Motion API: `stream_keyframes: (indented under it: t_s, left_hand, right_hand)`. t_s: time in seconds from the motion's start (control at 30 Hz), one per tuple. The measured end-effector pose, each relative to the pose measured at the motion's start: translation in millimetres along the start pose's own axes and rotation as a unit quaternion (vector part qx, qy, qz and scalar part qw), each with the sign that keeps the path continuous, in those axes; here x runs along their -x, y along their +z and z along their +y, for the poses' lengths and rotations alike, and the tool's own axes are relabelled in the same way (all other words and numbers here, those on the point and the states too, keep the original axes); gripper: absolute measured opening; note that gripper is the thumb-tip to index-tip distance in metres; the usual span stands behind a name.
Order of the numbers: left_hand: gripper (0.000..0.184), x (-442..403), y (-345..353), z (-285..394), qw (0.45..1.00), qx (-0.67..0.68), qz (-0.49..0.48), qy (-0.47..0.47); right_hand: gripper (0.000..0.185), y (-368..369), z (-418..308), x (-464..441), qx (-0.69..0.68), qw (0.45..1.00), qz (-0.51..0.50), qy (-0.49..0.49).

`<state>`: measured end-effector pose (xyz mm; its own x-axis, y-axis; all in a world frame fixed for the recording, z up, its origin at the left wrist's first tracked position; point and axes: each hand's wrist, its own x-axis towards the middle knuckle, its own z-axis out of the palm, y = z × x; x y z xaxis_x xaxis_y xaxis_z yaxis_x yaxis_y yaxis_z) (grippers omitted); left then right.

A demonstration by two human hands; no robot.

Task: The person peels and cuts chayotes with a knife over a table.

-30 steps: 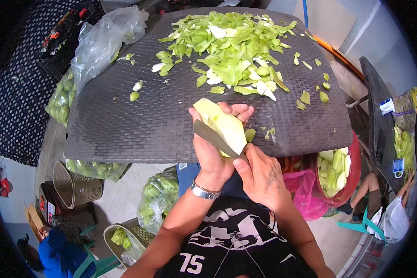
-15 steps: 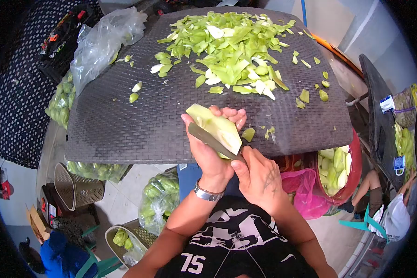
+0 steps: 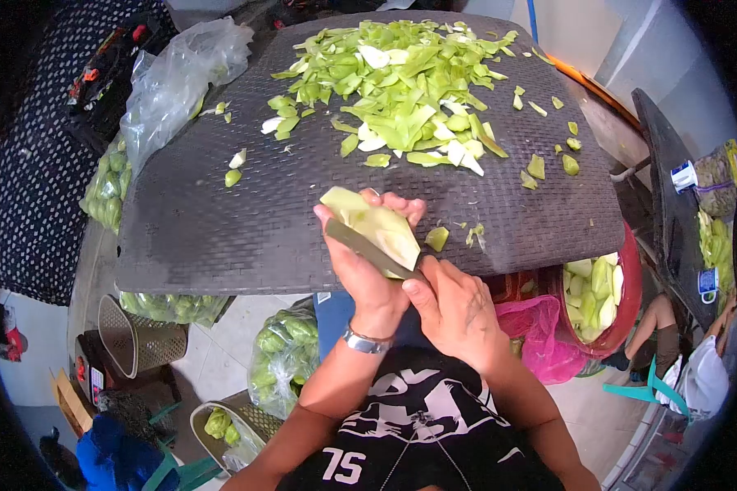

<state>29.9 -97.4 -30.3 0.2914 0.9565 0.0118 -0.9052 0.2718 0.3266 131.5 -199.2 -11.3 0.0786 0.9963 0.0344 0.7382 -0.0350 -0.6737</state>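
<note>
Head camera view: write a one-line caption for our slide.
Left hand cradles a pale vegetable, right hand holds a knife against it, near green peelings on a dark table.

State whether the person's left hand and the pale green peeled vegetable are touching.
Touching. The head view shows the pale green peeled vegetable lying in the left hand, its far side against the curled fingers.

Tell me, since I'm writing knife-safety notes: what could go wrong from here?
The wide grey knife blade could slip into the bare left hand, which cradles the pale green peeled vegetable beside it. The peeled surface may be slick, so the vegetable could slide from that hand. A loose green peel near the front edge of the dark woven table might get knocked off.
</note>
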Motion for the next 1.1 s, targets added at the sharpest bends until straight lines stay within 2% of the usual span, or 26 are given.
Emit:
stream_keyframes:
  t_s: [0.1, 0.2, 0.4, 0.6, 0.7, 0.73, 0.77, 0.8, 0.9, 1.0, 1.07, 1.1]
  left_hand:
    - [0.072, -0.9, 8.4, 23.6, 0.993, 0.013, -0.054, -0.107]
    - [0.073, -3.4, 4.9, 28.7, 0.993, 0.017, -0.04, -0.111]
    - [0.074, -2.6, -4.6, 23.2, 0.998, 0.035, 0.004, -0.052]
    - [0.077, -0.2, -5.6, 19.3, 0.999, 0.005, -0.051, -0.004]
    - [0.09, 10.0, 9.0, -1.6, 0.973, -0.17, -0.046, 0.151]
    - [0.091, 11.2, 8.1, 4.0, 0.96, -0.244, -0.051, 0.128]
    - [0.105, 12.4, 7.3, 9.6, 0.941, -0.317, -0.06, 0.106]
    - [0.111, 15.1, 3.0, 14.6, 0.919, -0.366, -0.101, 0.108]
    - [0.119, 16.0, 5.9, 21.2, 0.944, -0.315, -0.08, 0.061]
    - [0.118, 14.3, 6.9, 22.8, 0.943, -0.318, -0.082, 0.063]
    - [0.115, 12.5, 2.3, 28.6, 0.937, -0.324, -0.12, 0.053]
    - [0.113, 11.4, 0.5, 31.5, 0.934, -0.326, -0.139, 0.048]
  right_hand:
    - [0.053, -12.9, -2.6, -2.5, 0.009, 1.0, -0.019, -0.014]
    - [0.055, -13.2, -3.3, -4.8, 0.034, 0.999, -0.021, -0.017]
    - [0.053, -7.8, -5.5, -8.1, 0.036, 0.999, -0.019, -0.01]
    - [0.05, -16.0, -1.1, -13.0, -0.059, 0.996, -0.06, -0.033]
    - [0.053, -18.4, -4.3, -12.3, -0.174, 0.981, -0.09, -0.002]
    - [0.055, -18.6, -5.2, -9.7, -0.212, 0.972, -0.098, 0.017]
    - [0.057, -20.2, -5.7, -10.1, -0.248, 0.963, -0.103, 0.035]
    - [0.06, -22.0, -5.5, -10.0, -0.248, 0.963, -0.105, 0.032]
    - [0.065, -27.4, -7.6, -9.3, -0.249, 0.96, -0.12, 0.038]
    - [0.068, -29.3, -8.5, -10.2, -0.257, 0.955, -0.138, 0.052]
    - [0.071, -26.2, -3.5, -10.0, -0.273, 0.951, -0.14, 0.044]
    - [0.071, -29.8, -1.3, -11.2, -0.311, 0.931, -0.183, 0.063]
